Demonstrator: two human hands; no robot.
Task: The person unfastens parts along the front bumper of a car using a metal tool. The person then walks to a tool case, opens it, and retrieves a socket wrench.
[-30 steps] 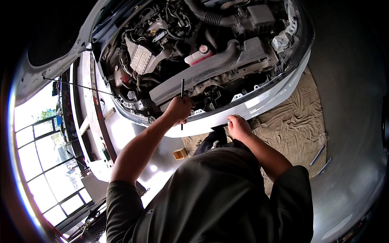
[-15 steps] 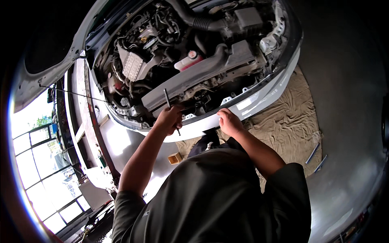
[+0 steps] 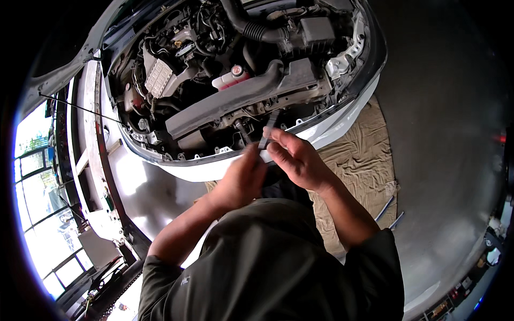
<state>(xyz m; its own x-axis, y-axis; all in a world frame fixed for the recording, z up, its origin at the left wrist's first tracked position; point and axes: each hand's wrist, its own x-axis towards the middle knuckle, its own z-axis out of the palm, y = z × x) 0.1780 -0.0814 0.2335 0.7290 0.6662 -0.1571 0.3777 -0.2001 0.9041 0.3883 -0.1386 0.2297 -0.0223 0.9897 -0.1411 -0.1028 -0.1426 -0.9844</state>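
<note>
Both of my hands have come together over the front edge of the car's open engine bay. A slim metal rod-like tool (image 3: pixel 263 143), blurred by motion, stands tilted between them; its exact kind does not show. My left hand (image 3: pixel 243 179) is closed around the lower end, which its fingers hide. My right hand (image 3: pixel 301 161) has its thumb and fingers closed on the middle of the rod. Just beyond the hands is the white front bumper (image 3: pixel 201 171), with the long dark plastic duct (image 3: pixel 225 100) behind it.
A coolant reservoir (image 3: pixel 231 78) with pink fluid sits behind the duct. On the left, a thin prop rod (image 3: pixel 80 110) runs to the raised hood (image 3: pixel 59 80). A wrinkled tan cloth (image 3: pixel 356 166) covers floor at right, with blue sticks (image 3: pixel 384 208) at its edge.
My left hand has moved right and nearer to me with the rod. The right hand has left the bumper edge and closed on the rod. The view has shifted slightly.
</note>
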